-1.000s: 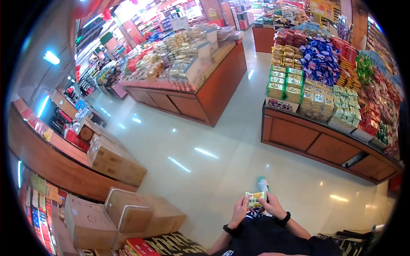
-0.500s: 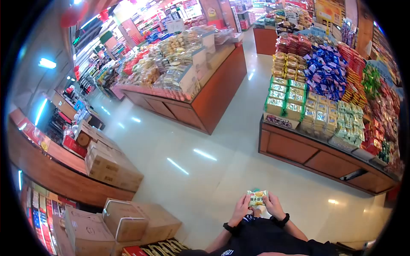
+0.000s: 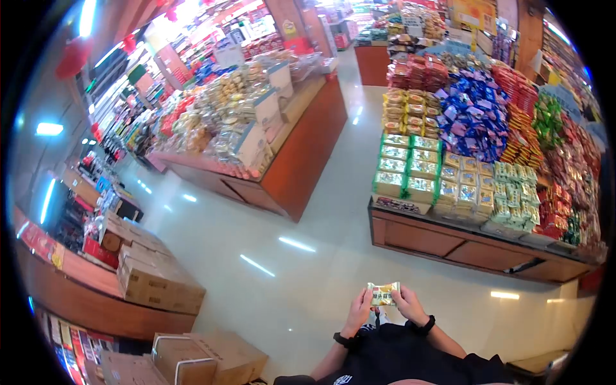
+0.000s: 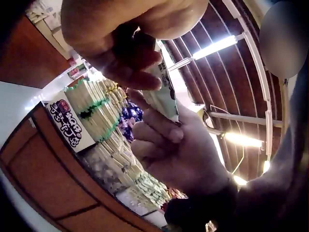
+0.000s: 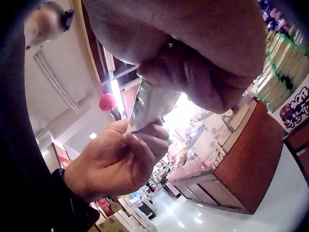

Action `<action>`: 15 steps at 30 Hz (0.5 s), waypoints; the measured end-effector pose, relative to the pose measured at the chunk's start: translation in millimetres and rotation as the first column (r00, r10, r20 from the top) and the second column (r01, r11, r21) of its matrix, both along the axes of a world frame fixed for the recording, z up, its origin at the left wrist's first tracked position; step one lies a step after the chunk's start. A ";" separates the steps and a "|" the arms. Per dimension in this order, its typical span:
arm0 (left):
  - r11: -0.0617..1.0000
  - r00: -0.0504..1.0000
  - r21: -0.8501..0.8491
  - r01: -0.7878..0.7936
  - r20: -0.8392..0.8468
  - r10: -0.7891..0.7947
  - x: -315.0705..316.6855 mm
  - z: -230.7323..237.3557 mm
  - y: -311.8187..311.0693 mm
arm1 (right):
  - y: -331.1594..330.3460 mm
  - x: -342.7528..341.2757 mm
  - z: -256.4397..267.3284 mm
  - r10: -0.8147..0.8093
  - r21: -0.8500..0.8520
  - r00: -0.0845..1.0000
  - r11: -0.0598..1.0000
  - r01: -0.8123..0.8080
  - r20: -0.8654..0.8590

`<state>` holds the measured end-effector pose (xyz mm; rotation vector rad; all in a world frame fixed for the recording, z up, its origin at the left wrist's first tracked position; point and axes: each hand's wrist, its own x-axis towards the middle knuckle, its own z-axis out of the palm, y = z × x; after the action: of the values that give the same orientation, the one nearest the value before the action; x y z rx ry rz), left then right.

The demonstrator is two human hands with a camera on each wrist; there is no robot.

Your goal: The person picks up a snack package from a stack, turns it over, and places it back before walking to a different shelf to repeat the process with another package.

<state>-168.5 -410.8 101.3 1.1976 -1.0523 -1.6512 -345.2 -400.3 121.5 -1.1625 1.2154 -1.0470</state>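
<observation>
A small snack packet [image 3: 384, 294], pale green and yellow with dark printed characters, is held up in front of the person's dark shirt in the head view. My left hand [image 3: 358, 314] pinches its left end, and my right hand [image 3: 412, 307] pinches the right end. In the left wrist view the packet [image 4: 165, 92] shows nearly edge-on between both hands, with the right hand [image 4: 176, 150] below it. The right wrist view has the silvery back of the packet [image 5: 149, 104], with the left hand [image 5: 116, 159] at its lower end. Both wrists wear black bands.
A wooden counter [image 3: 449, 247] piled with wrapped snacks [image 3: 410, 163] stands ahead on the right. Another counter [image 3: 305, 154] of bagged goods is further left, across an aisle of shiny floor [image 3: 301, 276]. Cardboard boxes [image 3: 157, 279] are stacked along the left.
The head view has shifted, so the right-hand counter appears closer and further left. Both hands keep their pinch on the packet, which is now level, having been slightly tilted a second ago.
</observation>
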 end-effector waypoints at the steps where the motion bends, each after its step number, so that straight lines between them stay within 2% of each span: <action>1: 0.999 1.000 0.033 0.004 -0.008 -0.003 -6.4 0.2 -4.1 | -4.9 -7.1 -3.0 0.016 -0.003 0.997 1.000 -0.016 -0.072; 2: 0.998 0.999 0.058 0.039 -0.006 -0.039 -12.6 0.8 -8.6 | -6.5 -15.0 -3.3 0.027 0.003 0.990 1.000 -0.027 -0.140; 4: 0.996 1.000 0.083 0.024 -0.017 -0.023 -26.3 7.1 -21.1 | -12.4 -26.0 3.5 0.011 0.044 0.995 0.999 -0.007 -0.096; 7: 0.988 0.991 0.099 0.118 -0.070 -0.112 -45.5 0.9 -36.7 | -14.0 -42.0 10.7 -0.123 -0.028 0.989 0.992 0.122 -0.084; 9: 0.981 0.984 0.100 0.165 -0.086 -0.157 -60.6 1.1 -48.1 | -13.0 -57.9 -6.1 -0.125 0.064 0.986 0.989 0.132 -0.114; 10: 0.974 0.978 0.102 0.204 -0.066 -0.198 -66.9 6.2 -52.0 | -8.4 -63.2 -4.5 -0.147 0.082 0.982 0.984 0.157 -0.116; 12: 0.959 0.965 0.107 0.263 -0.043 -0.260 -79.2 7.5 -58.4 | -11.1 -74.3 3.7 -0.192 0.056 0.981 0.980 0.192 -0.013; 14: 0.926 0.926 0.060 0.372 0.047 -0.375 -92.2 3.8 -68.9 | -11.9 -91.5 6.3 -0.207 0.116 0.977 0.971 0.211 -0.045; 15: 0.917 0.917 0.069 0.392 0.049 -0.396 -100.8 1.7 -72.8 | -12.0 -99.2 6.8 -0.232 0.090 0.963 0.965 0.245 -0.136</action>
<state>-269.3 -483.6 103.0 1.1300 -1.3621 -1.9732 -444.5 -412.3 128.3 -1.0279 1.5212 -1.0857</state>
